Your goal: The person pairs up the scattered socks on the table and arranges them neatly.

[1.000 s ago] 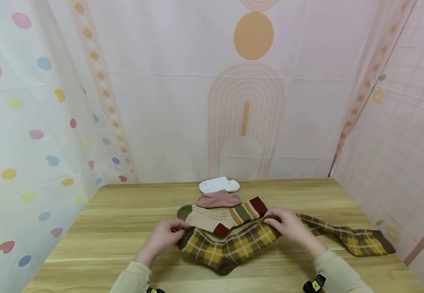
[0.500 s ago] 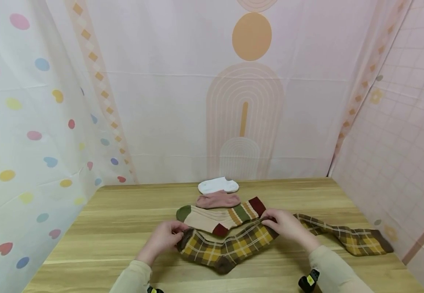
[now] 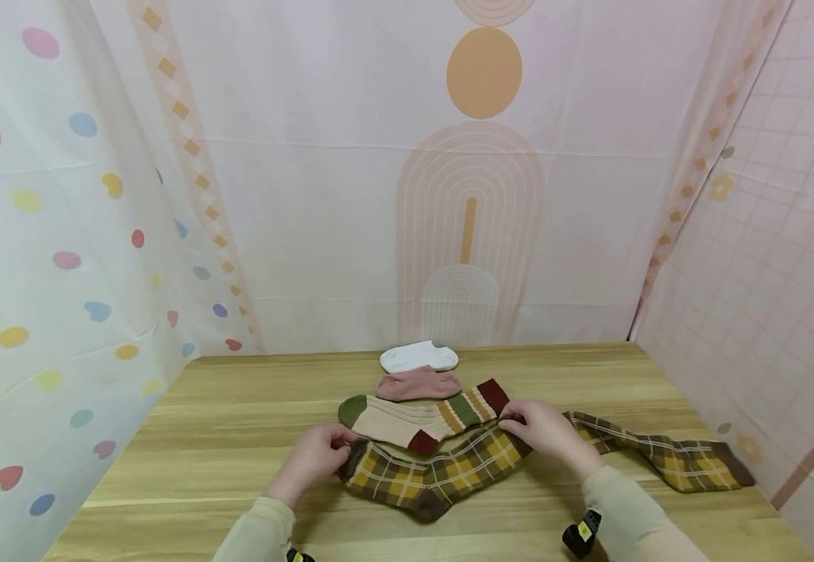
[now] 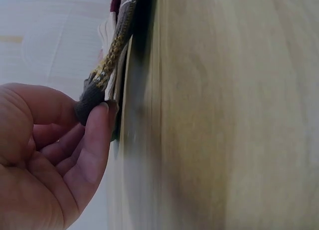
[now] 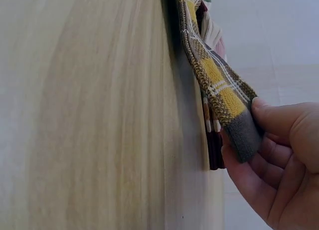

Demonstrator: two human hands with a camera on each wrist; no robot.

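A brown-and-yellow plaid sock [image 3: 442,480] stretches between my two hands at the front of the table, its dark heel pointing toward me. My left hand [image 3: 314,460] pinches its dark toe end; in the left wrist view, thumb and fingers grip that tip [image 4: 90,103]. At the other end, my right hand [image 3: 547,433] pinches the dark cuff [image 5: 243,135] between thumb and fingers. Just behind lies a cream sock [image 3: 392,421] with green toe, striped leg and dark red heel and cuff, partly overlapped by the plaid one.
Another plaid sock [image 3: 687,462] lies to the right, partly hidden behind my right hand. Beyond the cream sock are pink socks [image 3: 419,384], then white low-cut socks [image 3: 417,357] near the back edge. Patterned curtains [image 3: 308,234] surround the wooden table [image 3: 189,437].
My right hand and forearm have shifted slightly left, with the plaid sock's cuff end. The left hand keeps its hold almost in place. The other socks stay where they were.
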